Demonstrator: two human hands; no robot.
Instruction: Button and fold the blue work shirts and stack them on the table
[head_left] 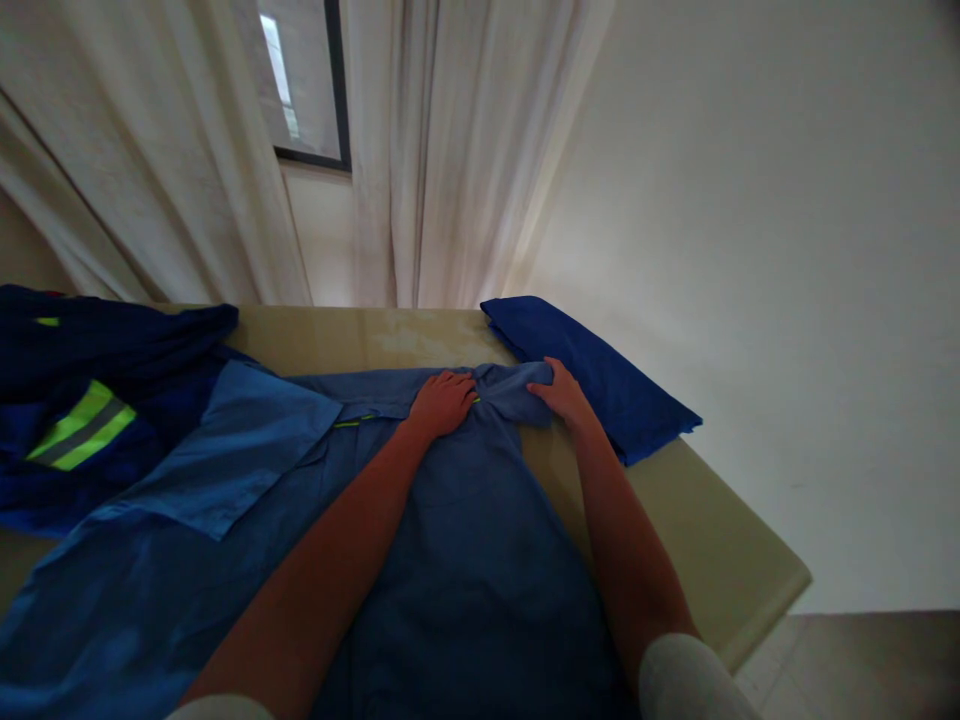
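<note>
A blue work shirt [465,560] lies spread over a beige table [720,550], one short sleeve [240,440] out to the left. My left hand [442,400] presses down on the cloth near the collar, fingers curled. My right hand [564,392] pinches a bunched fold of the same shirt at its far right corner. Both forearms stretch across the garment.
A folded bright-blue cloth [592,375] rests on the table just right of my hands. A pile of dark blue clothing with a yellow-grey reflective stripe [82,425] sits at the left. White curtains [420,150] and a window [300,80] stand behind; the table's right edge drops to the floor.
</note>
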